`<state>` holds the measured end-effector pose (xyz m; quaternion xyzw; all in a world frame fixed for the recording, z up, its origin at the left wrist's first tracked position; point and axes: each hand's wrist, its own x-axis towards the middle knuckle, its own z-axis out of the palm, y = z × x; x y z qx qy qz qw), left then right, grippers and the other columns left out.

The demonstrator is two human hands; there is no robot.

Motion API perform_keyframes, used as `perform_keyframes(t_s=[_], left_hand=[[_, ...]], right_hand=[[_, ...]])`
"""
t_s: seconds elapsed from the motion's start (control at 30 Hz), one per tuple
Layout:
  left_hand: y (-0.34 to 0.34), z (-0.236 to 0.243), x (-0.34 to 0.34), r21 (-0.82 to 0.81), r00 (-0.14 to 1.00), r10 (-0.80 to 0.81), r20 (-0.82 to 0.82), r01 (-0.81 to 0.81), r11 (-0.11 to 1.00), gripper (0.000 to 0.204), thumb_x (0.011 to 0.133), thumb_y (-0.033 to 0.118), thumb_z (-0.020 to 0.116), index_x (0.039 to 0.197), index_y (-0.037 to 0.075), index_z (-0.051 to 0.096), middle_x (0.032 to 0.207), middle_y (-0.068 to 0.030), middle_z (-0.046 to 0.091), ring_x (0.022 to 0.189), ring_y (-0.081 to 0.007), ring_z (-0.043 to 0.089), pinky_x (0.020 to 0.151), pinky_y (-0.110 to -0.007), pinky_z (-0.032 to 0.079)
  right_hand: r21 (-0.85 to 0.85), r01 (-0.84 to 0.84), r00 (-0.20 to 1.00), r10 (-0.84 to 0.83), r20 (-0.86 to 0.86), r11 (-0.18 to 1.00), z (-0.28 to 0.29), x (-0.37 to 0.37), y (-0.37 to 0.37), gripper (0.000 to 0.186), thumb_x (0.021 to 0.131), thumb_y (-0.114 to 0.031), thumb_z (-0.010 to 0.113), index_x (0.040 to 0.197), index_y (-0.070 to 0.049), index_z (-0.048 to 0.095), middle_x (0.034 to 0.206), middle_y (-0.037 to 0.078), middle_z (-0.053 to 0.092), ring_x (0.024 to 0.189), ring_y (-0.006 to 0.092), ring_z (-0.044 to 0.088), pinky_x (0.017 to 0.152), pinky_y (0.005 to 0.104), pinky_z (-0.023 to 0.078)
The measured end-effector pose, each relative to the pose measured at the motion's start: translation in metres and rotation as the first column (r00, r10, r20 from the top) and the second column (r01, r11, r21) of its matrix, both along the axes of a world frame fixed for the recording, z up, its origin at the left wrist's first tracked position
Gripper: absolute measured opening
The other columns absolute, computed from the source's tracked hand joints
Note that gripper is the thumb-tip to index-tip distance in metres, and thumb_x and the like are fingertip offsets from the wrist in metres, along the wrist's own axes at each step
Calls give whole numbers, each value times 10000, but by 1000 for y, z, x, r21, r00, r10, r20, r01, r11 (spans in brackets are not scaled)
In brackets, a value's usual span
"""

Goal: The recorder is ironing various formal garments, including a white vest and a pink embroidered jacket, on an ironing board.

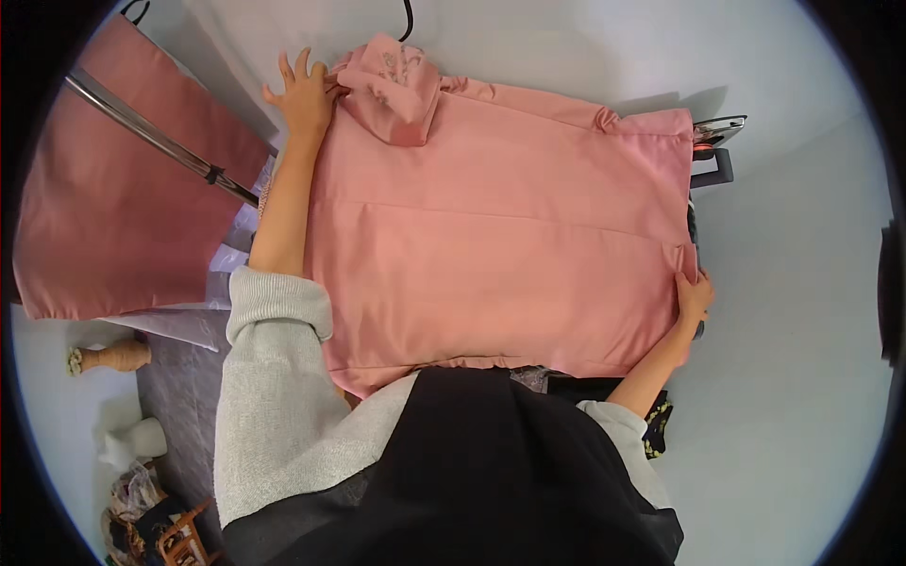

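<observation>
Small rm w/ pale walls [802,236], set up for clothes work: a home or a little garment workshop, hard to say which as the rim's dark & bent. Signs of garments: pink satin cloth [510,179] spread out, another pink pc [123,217] hanging by a chrome rail [156,137], L side. Homey bits: tan vase [115,356], white vessel [142,441], cluttered heap [142,509] bottom L, on/by grey flr [179,377].
</observation>
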<state>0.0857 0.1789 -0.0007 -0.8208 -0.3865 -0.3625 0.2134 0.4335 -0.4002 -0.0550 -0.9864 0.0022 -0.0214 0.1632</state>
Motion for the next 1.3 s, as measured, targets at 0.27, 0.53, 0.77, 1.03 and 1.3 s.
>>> perform_keyframes(t_s=[0.27, 0.53, 0.77, 1.03, 1.3], left_hand=[[-6, -9, -10, -283, 949, 236, -210, -290, 914, 683, 739, 518, 643, 1230, 63, 507, 1486, -166, 195, 1355, -403, 160, 909, -723, 189], [-136, 35, -65, -525, 937, -189, -293, 8, 851, 614, 739, 471, 653, 1229, 120, 537, 1449, -140, 304, 1368, -418, 105, 946, -729, 121], [-231, 19, -63, -676, 975, -122, -185, -37, 736, 624, 747, 483, 652, 1257, 147, 524, 1453, -160, 291, 1375, -409, 91, 961, -731, 77], [-231, -28, -61, -605, 980, 18, -196, -136, 784, 688, 784, 553, 574, 1358, 207, 420, 1494, -163, 185, 1365, -433, 104, 952, -706, 122], [-242, -13, -58, -585, 982, 3, -188, -114, 803, 609, 790, 470, 601, 1325, 216, 459, 1481, -167, 213, 1371, -429, 67, 947, -722, 117]], right_hand=[[304, -162, 983, 125, 137, 939, -7, 16, -11, 675, 688, -522, 685, 1102, 6, 618, 1203, 159, 575, 1128, 287, 533, 960, 409, 372], [407, -309, 942, 334, 8, 860, -13, 47, -1, 788, 643, -454, 758, 1172, 79, 519, 1023, 185, 649, 946, 261, 623, 795, 365, 469], [351, -261, 965, 248, 84, 899, -7, 52, -5, 734, 631, -434, 778, 1090, 94, 556, 933, 152, 654, 835, 229, 615, 760, 302, 471], [153, -27, 1000, 27, 4, 988, 16, 41, 28, 440, 649, -496, 702, 901, -135, 707, 1133, 40, 632, 1076, 289, 556, 949, 710, 104], [-73, -51, 840, 82, 536, 996, 23, 24, 78, 631, 642, -407, 710, 1210, -194, 535, 1466, 46, 229, 1338, 313, 197, 949, 694, 158]])
